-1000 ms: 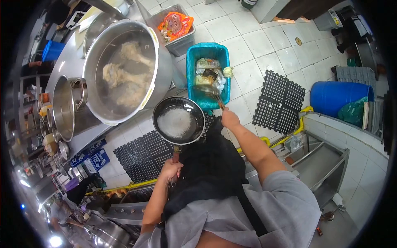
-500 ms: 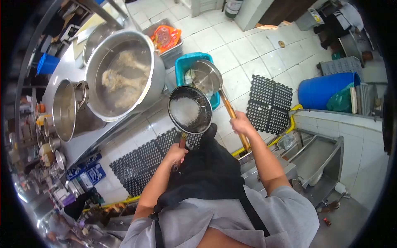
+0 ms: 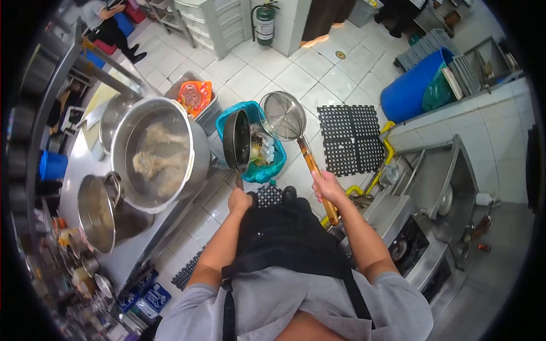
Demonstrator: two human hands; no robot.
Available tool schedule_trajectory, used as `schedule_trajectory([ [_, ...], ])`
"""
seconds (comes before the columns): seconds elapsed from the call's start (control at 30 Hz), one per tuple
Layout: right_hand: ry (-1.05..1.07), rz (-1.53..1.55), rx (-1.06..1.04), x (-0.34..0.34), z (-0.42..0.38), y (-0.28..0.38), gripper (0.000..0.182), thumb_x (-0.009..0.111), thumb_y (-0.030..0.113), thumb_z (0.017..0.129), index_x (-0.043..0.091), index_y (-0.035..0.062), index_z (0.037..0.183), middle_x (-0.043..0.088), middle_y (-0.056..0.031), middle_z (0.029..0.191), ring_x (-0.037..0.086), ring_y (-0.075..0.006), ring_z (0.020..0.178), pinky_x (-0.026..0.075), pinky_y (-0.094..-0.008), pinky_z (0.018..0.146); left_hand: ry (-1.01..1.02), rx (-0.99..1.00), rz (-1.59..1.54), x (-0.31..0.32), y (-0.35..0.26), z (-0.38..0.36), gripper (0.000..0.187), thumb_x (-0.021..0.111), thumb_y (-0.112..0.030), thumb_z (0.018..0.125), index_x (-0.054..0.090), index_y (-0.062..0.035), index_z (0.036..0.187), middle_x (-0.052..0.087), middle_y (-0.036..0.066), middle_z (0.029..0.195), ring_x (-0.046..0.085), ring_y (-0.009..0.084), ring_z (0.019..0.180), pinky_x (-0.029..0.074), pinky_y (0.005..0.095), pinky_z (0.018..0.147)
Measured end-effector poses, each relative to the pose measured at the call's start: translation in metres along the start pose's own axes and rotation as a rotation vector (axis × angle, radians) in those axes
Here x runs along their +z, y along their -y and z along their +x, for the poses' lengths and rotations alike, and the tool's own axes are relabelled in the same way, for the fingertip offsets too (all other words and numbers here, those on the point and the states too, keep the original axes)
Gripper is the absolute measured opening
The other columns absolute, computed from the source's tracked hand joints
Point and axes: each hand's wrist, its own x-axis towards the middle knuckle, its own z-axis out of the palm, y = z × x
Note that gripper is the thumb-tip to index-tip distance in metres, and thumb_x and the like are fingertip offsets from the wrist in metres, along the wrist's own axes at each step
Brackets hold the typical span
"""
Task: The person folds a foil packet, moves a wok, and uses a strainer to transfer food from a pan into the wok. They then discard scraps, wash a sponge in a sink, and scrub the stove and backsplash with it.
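My left hand point(image 3: 239, 200) is closed around the handle of a dark frying pan point(image 3: 230, 142). The pan is tipped steeply on its side above a bin point(image 3: 273, 170) lined with a teal bag. Scraps and a pale carton-like piece point(image 3: 269, 151) show inside the bin. In my right hand point(image 3: 328, 186) is the long wooden handle of a round wire-mesh strainer point(image 3: 284, 115). The strainer's bowl hangs by the bin's right rim, apart from the pan, and looks bare apart from its mesh.
To the left, a steel table point(image 3: 85, 153) bears a large pot point(image 3: 189, 165) with meaty bones in liquid and a smaller pot point(image 3: 108, 244). A grey tub point(image 3: 209, 111) holds an orange package. Rubber mats point(image 3: 350, 139) lie on the tiles; a stove point(image 3: 406, 244) stands right. Another person point(image 3: 102, 23) stands back left.
The frying pan has turned from nearly level, its whitish inside facing up, onto its side over the bin. The strainer has shifted away from over the bin to its right edge. The view has moved.
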Motion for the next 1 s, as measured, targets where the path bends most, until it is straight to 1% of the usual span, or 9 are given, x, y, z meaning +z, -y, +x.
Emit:
schedule_trajectory([
  [0.07,-0.029,-0.026,0.021,0.009,0.024,-0.033,0.03,0.057,0.028,0.096,0.051,0.0032,0.11,0.056,-0.0093,0.07,0.054,-0.0209,0.049,0.046,-0.0373,0.045,-0.011,0.02,-0.036,-0.003,0.004,0.004,0.042,0.058,-0.013,0.08,0.054,0.0084,0.116,0.064,0.031,0.112,0.062,0.0431,0.109,0.049,0.0468,0.094],
  [0.1,-0.178,-0.266,-0.165,0.021,0.033,-0.044,0.032,0.058,0.029,0.095,0.049,0.0038,0.114,0.06,-0.0147,0.075,0.059,-0.0292,0.056,0.048,-0.0416,0.052,0.003,0.019,-0.034,-0.004,0.004,0.005,0.042,0.058,-0.013,0.08,0.054,0.0084,0.116,0.064,0.031,0.112,0.062,0.0431,0.109,0.049,0.0468,0.094],
  [0.17,-0.283,-0.555,-0.305,0.038,0.034,-0.054,0.041,0.058,0.022,0.091,0.04,0.0074,0.125,0.065,-0.0295,0.092,0.064,-0.0493,0.085,0.049,-0.0515,0.078,-0.003,0.028,-0.05,-0.009,0.006,0.007,0.041,0.058,-0.012,0.08,0.054,0.0094,0.115,0.064,0.032,0.112,0.062,0.0445,0.108,0.049,0.0476,0.094],
  [0.3,-0.183,-0.855,-0.258,0.047,0.055,-0.038,0.051,0.053,0.008,0.082,0.035,0.0108,0.129,0.065,-0.03,0.095,0.062,-0.0494,0.094,0.047,-0.0554,0.082,-0.021,0.008,-0.037,-0.023,0.003,0.007,0.043,0.057,-0.012,0.08,0.051,0.0097,0.118,0.065,0.032,0.109,0.063,0.0456,0.105,0.049,0.0493,0.093],
  [0.6,-0.181,-1.193,-0.229,0.074,0.125,-0.093,0.071,0.054,0.006,0.084,0.025,0.0141,0.148,0.067,-0.0273,0.093,0.067,-0.0431,0.089,0.052,-0.0539,0.076,-0.18,-0.013,-0.005,-0.044,-0.009,0.012,0.039,0.056,-0.012,0.082,0.049,0.0059,0.116,0.066,0.033,0.1,0.064,0.0465,0.097,0.05,0.0517,0.088],
  [0.67,0.086,-1.341,-0.219,0.069,0.138,-0.11,0.068,0.054,0.005,0.083,0.03,0.0142,0.147,0.068,-0.0247,0.093,0.067,-0.0417,0.086,0.053,-0.0529,0.073,-0.214,-0.023,-0.002,-0.042,-0.011,0.011,0.036,0.056,-0.012,0.082,0.05,0.0053,0.113,0.067,0.032,0.096,0.065,0.0469,0.094,0.05,0.0525,0.086],
  [0.8,0.019,-1.287,-0.261,0.075,0.154,-0.095,0.065,0.055,0.006,0.083,0.036,0.018,0.144,0.068,-0.0255,0.094,0.067,-0.042,0.083,0.052,-0.0533,0.071,-0.175,0.012,-0.103,-0.052,-0.018,0.002,0.035,0.058,-0.012,0.082,0.053,0.006,0.111,0.067,0.03,0.094,0.065,0.0472,0.092,0.051,0.0515,0.084],
  [0.9,-0.01,-1.082,-0.517,0.073,0.115,-0.077,0.088,0.063,0.011,0.081,0.016,0.0252,0.154,0.068,-0.0228,0.09,0.065,-0.0441,0.077,0.049,-0.0544,0.066,-0.225,0.03,-0.139,-0.041,-0.002,-0.001,0.034,0.053,-0.014,0.086,0.054,0.0052,0.114,0.061,0.032,0.116,0.057,0.0448,0.114,0.046,0.0511,0.094],
  [1.0,-0.014,-1.349,-0.393,0.078,0.089,-0.098,0.089,0.058,0.003,0.077,0.014,0.0123,0.154,0.066,-0.0288,0.087,0.066,-0.0446,0.078,0.051,-0.0544,0.069,-0.108,-0.001,-0.223,-0.045,0.006,-0.003,0.043,0.061,-0.015,0.081,0.054,0.0008,0.12,0.066,0.028,0.11,0.064,0.0435,0.103,0.05,0.0516,0.09],
])
